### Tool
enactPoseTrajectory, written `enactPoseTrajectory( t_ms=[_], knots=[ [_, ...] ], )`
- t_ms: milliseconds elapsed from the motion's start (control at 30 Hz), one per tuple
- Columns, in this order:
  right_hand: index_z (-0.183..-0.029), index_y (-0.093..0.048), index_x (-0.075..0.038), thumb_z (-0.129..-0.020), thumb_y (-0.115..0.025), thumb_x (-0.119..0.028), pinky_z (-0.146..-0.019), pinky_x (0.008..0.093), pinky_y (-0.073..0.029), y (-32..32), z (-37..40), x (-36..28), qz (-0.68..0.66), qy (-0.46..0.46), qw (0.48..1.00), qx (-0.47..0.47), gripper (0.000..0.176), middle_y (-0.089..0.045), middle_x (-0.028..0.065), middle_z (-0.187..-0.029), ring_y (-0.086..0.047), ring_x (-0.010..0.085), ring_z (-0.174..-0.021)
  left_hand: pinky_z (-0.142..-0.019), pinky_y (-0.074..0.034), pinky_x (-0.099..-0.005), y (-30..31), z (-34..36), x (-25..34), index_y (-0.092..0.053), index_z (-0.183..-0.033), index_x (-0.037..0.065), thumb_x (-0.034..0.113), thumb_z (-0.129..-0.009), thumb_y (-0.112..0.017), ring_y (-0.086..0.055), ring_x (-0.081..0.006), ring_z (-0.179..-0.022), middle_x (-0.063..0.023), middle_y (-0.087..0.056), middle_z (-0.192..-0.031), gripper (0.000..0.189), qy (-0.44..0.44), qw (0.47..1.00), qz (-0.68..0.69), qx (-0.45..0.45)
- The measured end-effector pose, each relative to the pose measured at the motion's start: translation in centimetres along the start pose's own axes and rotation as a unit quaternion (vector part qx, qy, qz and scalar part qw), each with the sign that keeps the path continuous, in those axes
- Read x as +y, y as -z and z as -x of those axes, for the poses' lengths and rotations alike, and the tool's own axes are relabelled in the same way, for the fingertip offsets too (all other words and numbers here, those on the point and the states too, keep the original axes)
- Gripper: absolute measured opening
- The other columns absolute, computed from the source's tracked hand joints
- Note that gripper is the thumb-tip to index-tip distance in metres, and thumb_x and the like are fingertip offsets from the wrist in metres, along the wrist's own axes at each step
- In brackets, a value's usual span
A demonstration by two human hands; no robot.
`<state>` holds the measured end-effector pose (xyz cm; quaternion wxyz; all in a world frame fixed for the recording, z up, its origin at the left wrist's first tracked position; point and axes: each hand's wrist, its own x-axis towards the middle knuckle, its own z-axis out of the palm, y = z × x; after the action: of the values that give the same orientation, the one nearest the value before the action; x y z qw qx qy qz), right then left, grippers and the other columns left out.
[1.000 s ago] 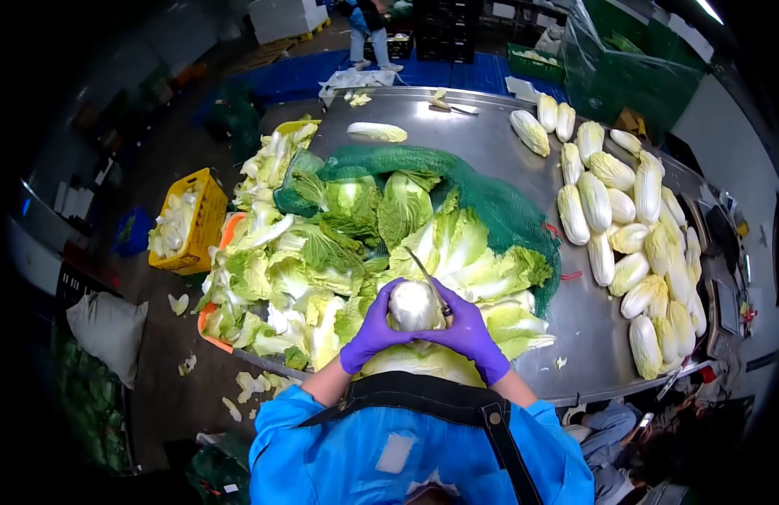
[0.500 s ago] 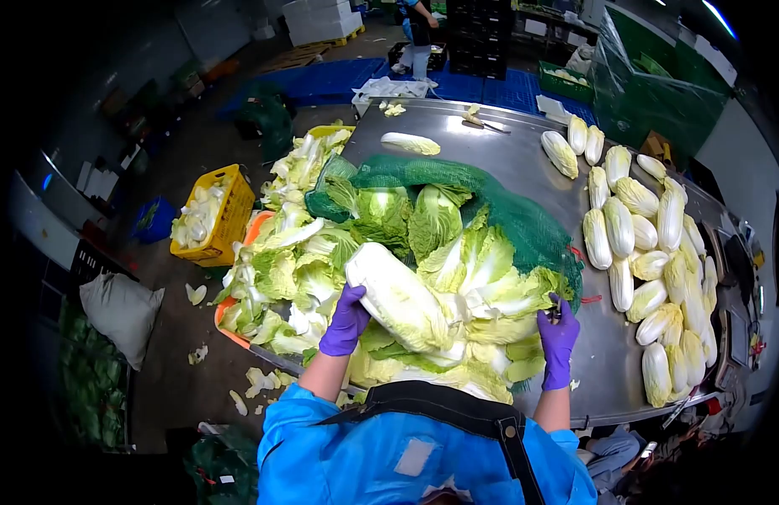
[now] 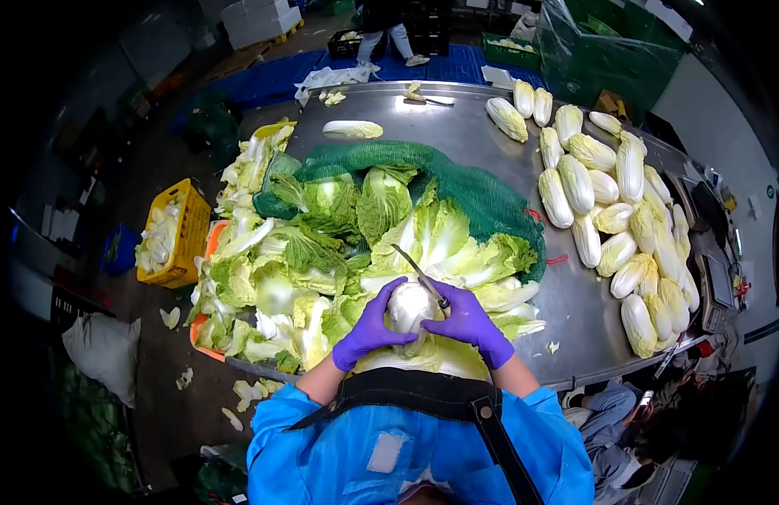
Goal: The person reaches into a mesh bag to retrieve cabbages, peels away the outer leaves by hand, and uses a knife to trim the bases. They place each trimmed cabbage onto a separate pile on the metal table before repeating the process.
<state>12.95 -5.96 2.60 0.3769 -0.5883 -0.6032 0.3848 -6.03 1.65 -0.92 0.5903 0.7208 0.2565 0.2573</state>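
Close to my body, my left hand [image 3: 375, 330], in a purple glove, grips the left side of a white napa cabbage [image 3: 410, 308], whose round base faces up. My right hand [image 3: 465, 321], gloved too, holds a knife [image 3: 422, 278] by its dark handle and rests on the cabbage's right side. The curved blade points up and left over the leaves. Loose leaves [image 3: 280, 295] spread around and left of my hands. Behind them, green-leaved cabbages [image 3: 384, 204] lie on a green mesh bag [image 3: 478, 199].
Several trimmed cabbages [image 3: 604, 187] cover the metal table's [image 3: 440, 126] right side. One pale cabbage [image 3: 352, 129] and another knife [image 3: 427, 99] lie toward the back. A yellow crate [image 3: 190, 236] stands on the floor at left. A person [image 3: 389, 34] is beyond the table.
The cabbage has been turned base-up and brought toward my body. My right hand has come from the right to meet it, with the knife now visible. The view has shifted right.
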Motion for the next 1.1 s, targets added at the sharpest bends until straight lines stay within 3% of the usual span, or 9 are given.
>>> enactPoseTrajectory(
  t_ms=[67,200,400,467,833,933,1000,1033,1100],
  knots=[
    [-0.127,-0.046,-0.007,-0.06,-0.072,-0.021,-0.083,0.0311,-0.046,0.3,0.1,-0.8,0.01,-0.045,0.999,0.003,0.074,-0.06,0.0155,-0.109,-0.06,0.022,-0.096,-0.099,-0.033,-0.0349,-0.2,-0.1,0.0,-0.032,-0.131,0.001,0.031,-0.053,-0.083,-0.045,-0.0247,-0.116,-0.0166,-0.046,-0.124,0.097,-0.001,1.0,-0.005,0.001],
    [-0.124,-0.048,-0.007,-0.059,-0.068,-0.022,-0.079,0.0329,-0.048,-0.6,0.1,-1.1,0.068,-0.038,0.996,0.04,0.069,-0.061,0.0163,-0.103,-0.062,0.0245,-0.088,-0.097,-0.035,-0.0353,-0.3,-0.3,-0.6,-0.033,-0.13,0.001,0.034,-0.052,-0.083,-0.046,-0.0269,-0.114,-0.0184,-0.047,-0.122,0.098,-0.002,0.999,-0.045,0.0],
    [-0.121,-0.05,-0.006,-0.057,-0.065,-0.02,-0.073,0.0348,-0.051,-1.4,-0.1,-0.9,0.121,-0.005,0.991,0.062,0.067,-0.063,0.0169,-0.095,-0.064,0.0279,-0.079,-0.092,-0.041,-0.0351,0.0,-0.1,-0.6,-0.037,-0.125,0.001,0.036,-0.05,-0.082,-0.053,-0.0282,-0.105,-0.0186,-0.054,-0.113,0.094,0.006,0.997,-0.077,-0.002],
    [-0.12,-0.051,-0.005,-0.057,-0.065,-0.02,-0.071,0.0343,-0.051,-1.5,0.0,-0.4,0.148,0.053,0.984,0.08,0.066,-0.063,0.0175,-0.096,-0.064,0.0278,-0.078,-0.091,-0.041,-0.0349,0.2,-0.2,0.1,-0.039,-0.124,0.001,0.035,-0.05,-0.082,-0.054,-0.0273,-0.104,-0.0182,-0.054,-0.112,0.092,0.0,0.997,-0.082,-0.007],
    [-0.107,-0.061,-0.004,-0.06,-0.062,-0.009,-0.064,0.0286,-0.051,0.1,-0.8,1.2,0.129,0.08,0.988,0.034,0.047,-0.064,0.0166,-0.09,-0.064,0.0219,-0.071,-0.096,-0.036,-0.0335,1.5,-0.7,-0.2,-0.04,-0.124,0.001,0.03,-0.049,-0.084,-0.049,-0.0223,-0.11,-0.0151,-0.053,-0.114,0.092,0.004,0.997,-0.059,-0.058],
    [-0.094,-0.067,-0.008,-0.063,-0.058,-0.005,-0.067,0.0275,-0.052,0.7,-1.0,1.8,0.083,0.022,0.996,-0.022,0.033,-0.066,0.013,-0.084,-0.065,0.0186,-0.072,-0.097,-0.035,-0.0327,2.5,-0.3,-0.2,-0.04,-0.125,0.002,0.028,-0.049,-0.084,-0.047,-0.0206,-0.111,-0.0129,-0.051,-0.117,0.091,-0.017,0.988,-0.034,-0.151],
    [-0.096,-0.065,-0.005,-0.065,-0.055,0.0,-0.068,0.026,-0.051,0.2,-0.7,3.9,-0.033,0.033,0.997,0.062,0.033,-0.066,0.0105,-0.083,-0.065,0.0151,-0.075,-0.097,-0.036,-0.0328,2.7,0.0,-0.8,-0.04,-0.124,0.003,0.03,-0.05,-0.083,-0.048,-0.0201,-0.11,-0.0117,-0.051,-0.117,0.09,-0.038,0.996,0.03,-0.078],
    [-0.098,-0.064,-0.003,-0.068,-0.051,0.004,-0.068,0.0243,-0.051,-0.2,-0.4,5.8,-0.118,-0.029,0.988,0.097,0.033,-0.066,0.0099,-0.083,-0.064,0.0141,-0.076,-0.098,-0.033,-0.0327,2.9,0.4,-0.9,-0.038,-0.126,0.003,0.029,-0.05,-0.083,-0.044,-0.0197,-0.113,-0.0098,-0.047,-0.12,0.093,-0.01,0.996,0.085,-0.04],
    [-0.102,-0.062,-0.003,-0.069,-0.052,0.005,-0.066,0.0225,-0.049,0.7,0.4,8.6,-0.061,-0.048,0.986,0.146,0.036,-0.066,0.01,-0.086,-0.064,0.0136,-0.079,-0.099,-0.032,-0.0327,3.8,1.1,-3.0,-0.034,-0.129,0.002,0.027,-0.05,-0.083,-0.043,-0.0198,-0.114,-0.0094,-0.045,-0.123,0.096,-0.003,0.988,0.151,0.02]
  ],
)
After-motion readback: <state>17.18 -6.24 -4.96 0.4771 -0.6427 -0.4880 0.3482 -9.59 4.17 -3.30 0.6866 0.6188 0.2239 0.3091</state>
